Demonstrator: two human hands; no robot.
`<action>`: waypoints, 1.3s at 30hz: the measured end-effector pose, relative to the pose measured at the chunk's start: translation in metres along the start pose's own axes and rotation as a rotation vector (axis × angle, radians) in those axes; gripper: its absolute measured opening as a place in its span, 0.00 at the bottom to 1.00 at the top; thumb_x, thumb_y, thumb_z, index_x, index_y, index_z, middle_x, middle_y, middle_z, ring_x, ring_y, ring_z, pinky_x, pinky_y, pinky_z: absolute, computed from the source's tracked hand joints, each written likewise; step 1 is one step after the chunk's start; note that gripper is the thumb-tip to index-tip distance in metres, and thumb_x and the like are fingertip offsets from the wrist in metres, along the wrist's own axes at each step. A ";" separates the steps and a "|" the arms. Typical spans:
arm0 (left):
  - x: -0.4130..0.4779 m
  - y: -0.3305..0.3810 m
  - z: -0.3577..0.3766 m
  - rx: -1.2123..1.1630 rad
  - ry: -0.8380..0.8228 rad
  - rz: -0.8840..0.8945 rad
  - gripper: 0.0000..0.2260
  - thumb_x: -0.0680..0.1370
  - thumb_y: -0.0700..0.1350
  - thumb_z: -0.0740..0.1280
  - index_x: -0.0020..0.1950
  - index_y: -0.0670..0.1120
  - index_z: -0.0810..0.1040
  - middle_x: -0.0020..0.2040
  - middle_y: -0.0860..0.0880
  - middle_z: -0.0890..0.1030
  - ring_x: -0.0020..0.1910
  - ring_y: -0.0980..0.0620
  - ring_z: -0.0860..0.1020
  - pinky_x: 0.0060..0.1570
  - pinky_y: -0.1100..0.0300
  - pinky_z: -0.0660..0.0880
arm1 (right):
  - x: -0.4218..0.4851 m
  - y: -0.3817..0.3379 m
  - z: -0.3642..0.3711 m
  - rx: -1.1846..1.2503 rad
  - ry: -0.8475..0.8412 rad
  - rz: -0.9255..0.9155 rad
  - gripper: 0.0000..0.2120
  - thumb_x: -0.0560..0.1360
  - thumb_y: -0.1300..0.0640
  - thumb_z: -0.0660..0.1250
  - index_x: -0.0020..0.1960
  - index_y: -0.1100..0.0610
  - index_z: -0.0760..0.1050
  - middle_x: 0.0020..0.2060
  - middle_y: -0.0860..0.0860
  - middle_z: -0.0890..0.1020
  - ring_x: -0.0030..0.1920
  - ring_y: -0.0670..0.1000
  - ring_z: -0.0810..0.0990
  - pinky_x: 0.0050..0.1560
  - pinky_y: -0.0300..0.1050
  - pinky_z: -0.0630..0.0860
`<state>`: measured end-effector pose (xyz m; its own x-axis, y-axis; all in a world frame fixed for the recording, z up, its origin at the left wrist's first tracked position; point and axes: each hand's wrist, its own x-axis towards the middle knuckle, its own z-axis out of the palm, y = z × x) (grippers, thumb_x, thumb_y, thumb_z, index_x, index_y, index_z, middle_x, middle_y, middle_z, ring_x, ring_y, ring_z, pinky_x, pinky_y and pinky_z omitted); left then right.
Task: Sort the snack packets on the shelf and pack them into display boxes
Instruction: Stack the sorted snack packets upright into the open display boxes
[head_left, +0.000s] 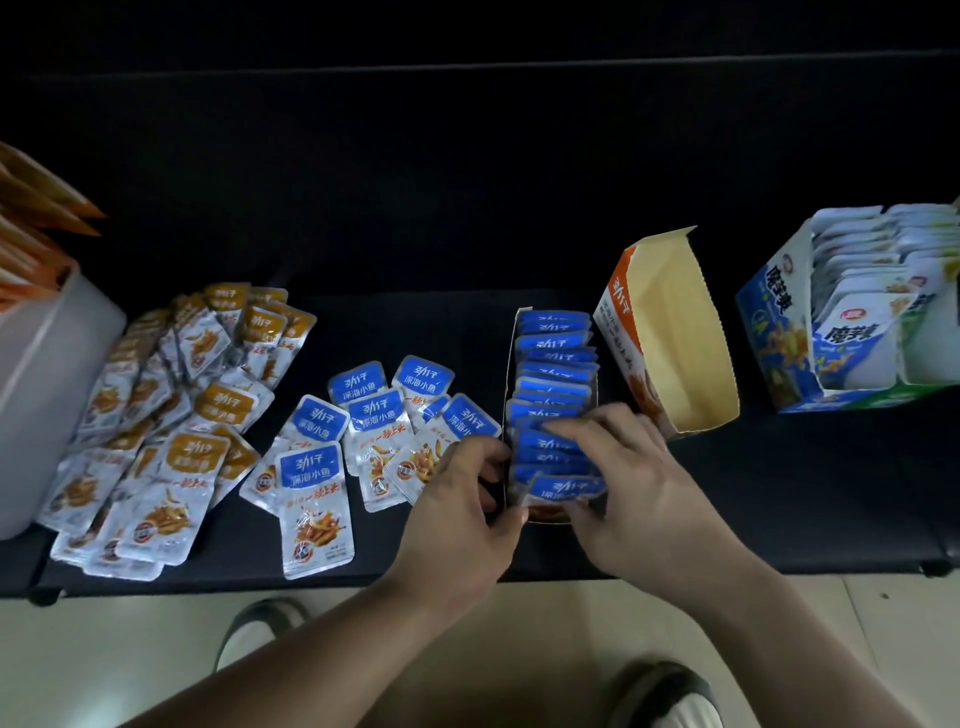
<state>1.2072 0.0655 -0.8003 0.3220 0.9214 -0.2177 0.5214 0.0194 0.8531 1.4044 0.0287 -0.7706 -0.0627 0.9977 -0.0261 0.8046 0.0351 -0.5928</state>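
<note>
glossy foil packets (311, 499); matt cardboard box (670, 332); dark matt shelf (779, 493).

Blue-topped packets (553, 395) upright in narrow display box (510, 364)

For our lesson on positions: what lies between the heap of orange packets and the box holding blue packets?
Loose blue packets lie spread on the dark shelf between the orange packets and the box, seen in the head view.
</note>
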 end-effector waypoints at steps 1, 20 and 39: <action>0.000 0.000 0.000 -0.013 0.000 0.002 0.18 0.76 0.42 0.76 0.58 0.58 0.74 0.51 0.65 0.77 0.42 0.58 0.79 0.41 0.68 0.74 | -0.002 0.001 0.001 0.006 -0.010 -0.010 0.31 0.69 0.54 0.76 0.71 0.47 0.73 0.61 0.45 0.70 0.62 0.49 0.72 0.58 0.49 0.79; 0.007 0.001 -0.003 0.030 0.051 0.108 0.20 0.71 0.48 0.82 0.58 0.58 0.78 0.52 0.59 0.77 0.44 0.58 0.79 0.42 0.67 0.76 | -0.006 0.002 0.004 0.515 -0.038 0.359 0.41 0.68 0.47 0.82 0.75 0.44 0.67 0.67 0.34 0.73 0.63 0.39 0.79 0.62 0.40 0.78; 0.019 0.004 0.007 -0.104 0.066 0.005 0.21 0.75 0.44 0.78 0.64 0.58 0.76 0.54 0.62 0.84 0.48 0.62 0.84 0.47 0.65 0.81 | 0.002 0.004 0.043 0.139 0.253 0.296 0.32 0.79 0.53 0.71 0.78 0.40 0.62 0.63 0.41 0.76 0.54 0.42 0.78 0.49 0.42 0.78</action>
<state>1.2211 0.0807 -0.8040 0.2702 0.9449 -0.1847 0.4344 0.0516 0.8993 1.3822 0.0281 -0.8071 0.3209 0.9468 -0.0235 0.6775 -0.2468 -0.6929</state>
